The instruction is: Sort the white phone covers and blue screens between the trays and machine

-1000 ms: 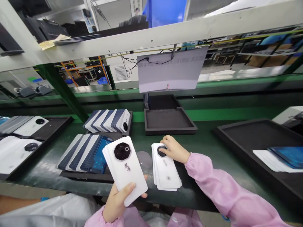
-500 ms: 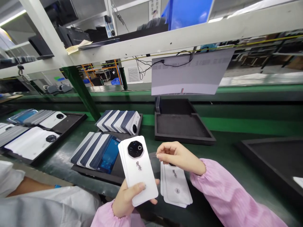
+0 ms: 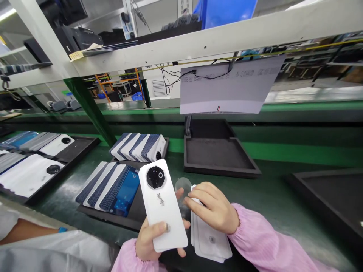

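My left hand (image 3: 151, 238) is closed on white phone back covers (image 3: 167, 211), thumb across the front and fingers behind. The front cover has a black octagonal camera block at its top and dark lettering below, and tilts towards me. My right hand (image 3: 214, 207) is over the upper end of a loose stack of white phone back covers (image 3: 211, 245) on the bench. Its fingers are half bent, apart, with the tips past the stack's left edge; the thumb is hidden. Between both hands shows a clear round piece (image 3: 183, 185).
Left are black trays (image 3: 138, 211) with rows of covers (image 3: 107, 185), more rows (image 3: 138, 145) behind. A black tray (image 3: 218, 155) stands ahead under a hanging white panel (image 3: 227, 88), another tray (image 3: 329, 189) at right. A co-worker's sleeve (image 3: 56, 251) is at lower left.
My right hand has moved down onto the stack's upper end, its fingers spreading. The covers in my left hand have shifted slightly left and line up more closely. The view has turned slightly.
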Available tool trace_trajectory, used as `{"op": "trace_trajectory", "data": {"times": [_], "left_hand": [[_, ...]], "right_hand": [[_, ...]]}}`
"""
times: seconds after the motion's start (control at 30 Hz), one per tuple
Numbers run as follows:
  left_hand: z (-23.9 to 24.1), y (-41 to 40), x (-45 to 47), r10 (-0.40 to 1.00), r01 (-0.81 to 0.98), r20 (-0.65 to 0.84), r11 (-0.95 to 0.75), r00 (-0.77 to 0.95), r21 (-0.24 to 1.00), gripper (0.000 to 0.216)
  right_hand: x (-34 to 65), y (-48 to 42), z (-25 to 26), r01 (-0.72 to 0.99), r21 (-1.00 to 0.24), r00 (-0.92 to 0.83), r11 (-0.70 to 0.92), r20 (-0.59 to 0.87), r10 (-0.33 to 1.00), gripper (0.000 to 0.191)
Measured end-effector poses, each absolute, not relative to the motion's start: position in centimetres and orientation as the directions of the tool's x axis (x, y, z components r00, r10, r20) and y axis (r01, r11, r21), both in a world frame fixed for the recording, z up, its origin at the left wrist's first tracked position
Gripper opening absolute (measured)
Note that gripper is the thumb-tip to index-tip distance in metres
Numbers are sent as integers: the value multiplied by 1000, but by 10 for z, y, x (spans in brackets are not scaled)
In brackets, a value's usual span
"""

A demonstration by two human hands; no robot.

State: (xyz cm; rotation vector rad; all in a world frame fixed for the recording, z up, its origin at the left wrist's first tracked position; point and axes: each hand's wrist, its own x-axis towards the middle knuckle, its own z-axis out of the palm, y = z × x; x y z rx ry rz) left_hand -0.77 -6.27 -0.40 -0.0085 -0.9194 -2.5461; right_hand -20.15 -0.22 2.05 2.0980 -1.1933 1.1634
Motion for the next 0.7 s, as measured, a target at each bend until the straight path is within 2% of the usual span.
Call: {"op": "trace_trajectory", "data": {"times": [0.13,0.27,0.37,0.47,0.53,0.6,0.7], "left_hand": [[-3,-64,-5,-395,355,85,-684,-915,637,63],[1,-64,-6,-437,347,39,-652,-899,674,58],[1,-63,-8,-478,386,32,-665,-878,639,48],[-2,-63,-9,-446,368,30,-696,-894,616,49],[-5,-63,-10,-415,345,41,-694,-909,632,49],[-7,-64,-10,-384,313,39,-685,-923,658,49],[-6,-63,-10,-311,211,-12,-673,-950,709,51]], "right_hand": [[-201,-3,22,-827,-54,280,-560,824,-493,7],[-205,-4,25,-757,-203,292,-621,745,-600,35],[-207,-4,24,-718,-334,233,-611,712,-663,23],[-212,-4,22,-656,-522,38,-546,699,-714,14],[-218,-3,23,-575,-684,-85,-449,596,-799,16],[-225,-4,26,-490,-810,-123,-324,432,-894,20],[-234,-5,30,-416,-883,-69,-216,268,-961,18]]}}
